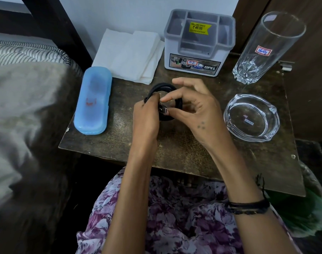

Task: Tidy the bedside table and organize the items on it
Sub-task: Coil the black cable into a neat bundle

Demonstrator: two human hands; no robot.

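A black coiled cable (163,87) hangs just above the middle of the dark bedside table (193,158). My left hand (146,118) grips the coil's left side. My right hand (195,105) pinches the cable near its small plug (164,110), the other fingers spread. On the table stand a blue glasses case (93,99) at the left, folded white tissues (129,54) at the back, a grey-and-white organizer box (198,43), a tall drinking glass (266,48) at the back right and a glass ashtray (251,118) at the right.
A bed with a striped pillow (28,52) and grey sheet borders the table's left side. A wall lies behind the table, with dark wooden furniture (312,79) to the right. My floral-clothed lap (175,217) is below the front edge. Something green (306,213) sits low at the right.
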